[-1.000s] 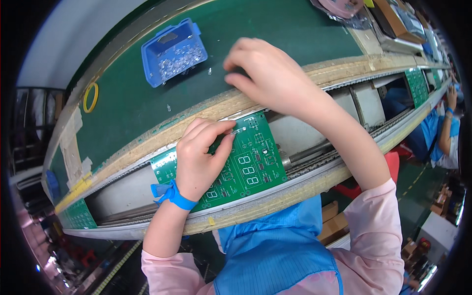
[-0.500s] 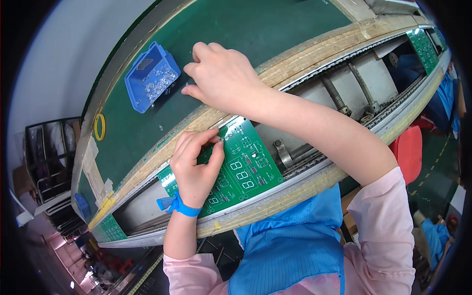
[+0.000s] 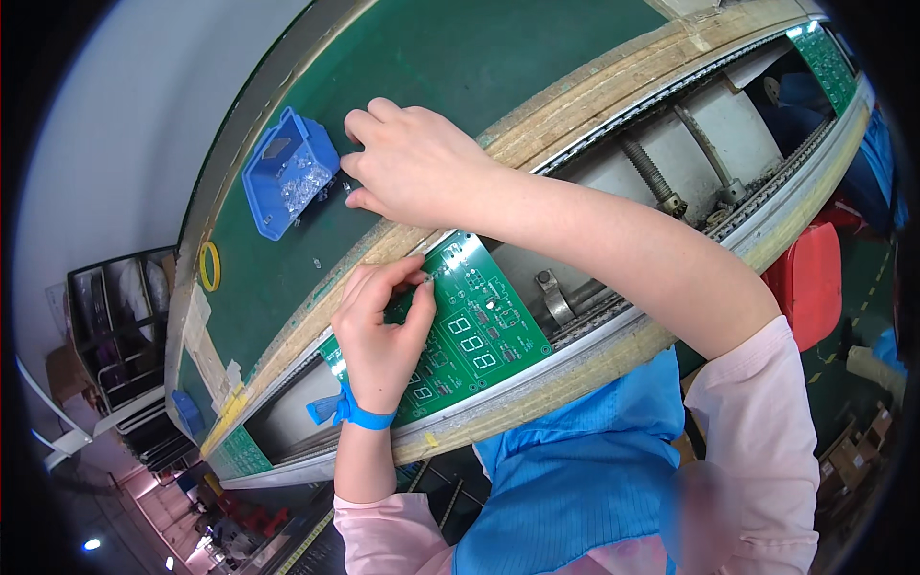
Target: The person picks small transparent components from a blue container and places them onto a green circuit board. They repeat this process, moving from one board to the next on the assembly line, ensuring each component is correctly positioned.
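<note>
A green circuit board with white printed digit outlines and small parts lies across the rails in front of me. Over its left part is my left hand, a blue strap round the wrist. Its thumb and index finger are pinched at the board's upper area; what is between the tips is too small to name. My right hand reaches over the green work surface with curled fingers, thumb and index finger apart. A small clear part lies at that gap. Beside these fingers stands a blue bin holding many clear small parts.
A yellow ring rests at the surface's left edge. Loose clear parts lie near the bin. A wooden ledge runs along the chain rails. More green boards sit at the far right and lower left of the rails. A red stool stands at right.
The view has shifted slightly, so the bin and ring appear lower. The right thumb and index finger are a little closer together. The left hand keeps its pinch at the board.
</note>
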The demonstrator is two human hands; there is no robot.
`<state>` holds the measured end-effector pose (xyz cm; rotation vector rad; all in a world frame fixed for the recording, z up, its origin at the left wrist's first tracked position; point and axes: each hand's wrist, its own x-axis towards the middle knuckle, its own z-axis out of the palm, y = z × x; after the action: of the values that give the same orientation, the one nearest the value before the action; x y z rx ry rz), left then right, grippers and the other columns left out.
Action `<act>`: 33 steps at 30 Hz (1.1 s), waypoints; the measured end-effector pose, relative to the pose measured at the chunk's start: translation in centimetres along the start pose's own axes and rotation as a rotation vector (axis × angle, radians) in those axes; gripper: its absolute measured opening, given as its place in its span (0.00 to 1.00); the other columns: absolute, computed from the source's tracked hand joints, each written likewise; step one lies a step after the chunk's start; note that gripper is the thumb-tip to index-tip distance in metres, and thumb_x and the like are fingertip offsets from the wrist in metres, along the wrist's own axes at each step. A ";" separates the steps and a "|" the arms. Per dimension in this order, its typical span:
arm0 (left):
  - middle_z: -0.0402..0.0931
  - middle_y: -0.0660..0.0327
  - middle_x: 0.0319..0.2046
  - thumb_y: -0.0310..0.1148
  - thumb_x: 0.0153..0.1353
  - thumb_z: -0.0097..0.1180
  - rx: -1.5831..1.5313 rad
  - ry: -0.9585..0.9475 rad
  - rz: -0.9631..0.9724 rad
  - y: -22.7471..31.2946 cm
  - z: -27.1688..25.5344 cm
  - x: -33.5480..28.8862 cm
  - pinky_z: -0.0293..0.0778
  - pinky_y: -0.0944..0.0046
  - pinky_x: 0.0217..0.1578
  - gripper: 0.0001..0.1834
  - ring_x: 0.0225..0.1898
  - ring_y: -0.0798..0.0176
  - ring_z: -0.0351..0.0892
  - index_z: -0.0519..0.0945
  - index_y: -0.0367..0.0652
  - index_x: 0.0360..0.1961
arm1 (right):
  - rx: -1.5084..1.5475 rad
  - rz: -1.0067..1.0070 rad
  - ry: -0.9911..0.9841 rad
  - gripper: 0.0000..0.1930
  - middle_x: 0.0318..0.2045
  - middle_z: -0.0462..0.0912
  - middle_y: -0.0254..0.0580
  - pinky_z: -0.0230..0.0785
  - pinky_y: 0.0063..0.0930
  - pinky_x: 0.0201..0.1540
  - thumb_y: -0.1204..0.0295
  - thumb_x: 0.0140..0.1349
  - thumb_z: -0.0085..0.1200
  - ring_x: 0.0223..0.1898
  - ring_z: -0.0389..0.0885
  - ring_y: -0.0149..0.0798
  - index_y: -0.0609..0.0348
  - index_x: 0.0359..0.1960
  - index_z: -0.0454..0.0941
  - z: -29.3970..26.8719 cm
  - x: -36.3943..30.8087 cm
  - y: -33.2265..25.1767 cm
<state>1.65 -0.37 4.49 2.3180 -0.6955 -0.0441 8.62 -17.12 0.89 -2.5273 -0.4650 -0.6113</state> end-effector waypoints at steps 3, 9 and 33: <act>0.81 0.56 0.30 0.19 0.49 0.65 0.059 -0.053 0.013 0.5 -0.1 0.6 0.76 0.64 0.35 0.14 0.31 0.60 0.79 0.84 0.37 0.40 | 0.014 -0.025 0.053 0.14 0.38 0.78 0.41 0.73 0.33 0.43 0.57 0.57 0.62 0.46 0.75 0.42 0.55 0.28 0.87 0.2 0.0 0.1; 0.77 0.55 0.38 0.29 0.41 0.75 0.291 -0.146 -0.042 1.8 -1.9 0.6 0.73 0.56 0.45 0.32 0.42 0.53 0.76 0.78 0.38 0.51 | 0.040 -0.011 0.006 0.11 0.39 0.77 0.40 0.74 0.34 0.44 0.62 0.57 0.62 0.45 0.76 0.41 0.57 0.34 0.85 -0.3 0.0 0.1; 0.77 0.50 0.41 0.24 0.62 0.57 0.427 0.202 -0.138 -5.4 -4.3 1.6 0.72 0.56 0.45 0.11 0.42 0.50 0.77 0.84 0.35 0.46 | 0.006 -0.287 -0.019 0.18 0.36 0.74 0.40 0.72 0.33 0.43 0.68 0.56 0.56 0.42 0.75 0.41 0.41 0.50 0.85 0.5 -0.3 0.0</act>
<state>6.51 4.78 4.50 2.7255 -0.4750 0.2999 8.52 -16.93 0.37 -2.4818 -0.8449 -0.6877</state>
